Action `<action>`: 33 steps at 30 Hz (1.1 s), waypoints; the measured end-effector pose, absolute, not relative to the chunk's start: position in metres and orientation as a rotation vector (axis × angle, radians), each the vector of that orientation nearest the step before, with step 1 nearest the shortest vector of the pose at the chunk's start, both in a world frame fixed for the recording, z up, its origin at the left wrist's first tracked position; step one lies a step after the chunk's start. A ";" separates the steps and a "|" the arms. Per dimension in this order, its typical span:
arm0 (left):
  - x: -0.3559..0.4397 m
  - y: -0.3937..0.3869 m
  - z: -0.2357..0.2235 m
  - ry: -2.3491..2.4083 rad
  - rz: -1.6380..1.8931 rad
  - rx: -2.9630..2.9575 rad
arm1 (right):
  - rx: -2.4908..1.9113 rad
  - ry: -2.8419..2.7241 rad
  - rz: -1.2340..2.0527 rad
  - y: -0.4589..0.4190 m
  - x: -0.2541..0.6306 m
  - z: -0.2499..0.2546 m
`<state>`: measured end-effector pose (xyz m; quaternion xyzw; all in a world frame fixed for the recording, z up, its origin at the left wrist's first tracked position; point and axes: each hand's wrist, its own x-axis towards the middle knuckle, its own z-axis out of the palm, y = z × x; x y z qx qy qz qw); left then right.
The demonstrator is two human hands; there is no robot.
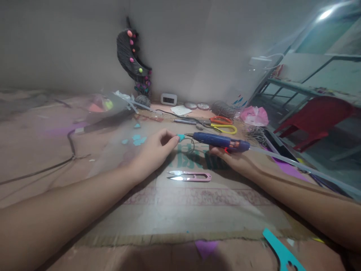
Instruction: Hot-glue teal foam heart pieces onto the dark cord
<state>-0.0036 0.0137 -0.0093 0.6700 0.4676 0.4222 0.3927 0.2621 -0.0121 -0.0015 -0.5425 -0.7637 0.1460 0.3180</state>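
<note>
Between the thumb and fingers of my left hand (158, 152) is a small turquoise felt piece (181, 137). My right hand (229, 156) grips a blue hot glue gun (213, 139), its nozzle pointing left at the felt and very near it. A red light glows on the gun, and a long clear glue stick (293, 162) runs out of its back. A thin dark cord loops just below the nozzle. Below the hands, pink thread snips (197, 177) lie on the covered cardboard. Several small turquoise felt cutouts (138, 140) lie left of my left hand.
Scissors with orange and yellow handles (225, 124), a small white clock (168, 99) and grey yarn (222, 109) are at the back. A dark crescent decoration (126, 51) hangs on the wall. A turquoise felt sheet (282, 250) lies front right; a red chair (316, 116) stands beyond.
</note>
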 end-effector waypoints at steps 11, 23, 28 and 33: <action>-0.004 0.015 -0.012 1.191 1.051 1.688 | -1.093 -1.602 0.752 -0.002 0.252 0.049; -0.005 0.015 -0.013 1.244 1.030 1.726 | -1.589 -1.761 0.484 0.126 0.251 0.069; -0.005 0.014 -0.013 1.248 1.001 1.731 | -1.635 -1.779 0.509 0.179 0.247 0.042; -0.005 0.015 -0.013 1.251 0.988 1.720 | -1.747 -1.814 0.489 0.202 0.243 0.024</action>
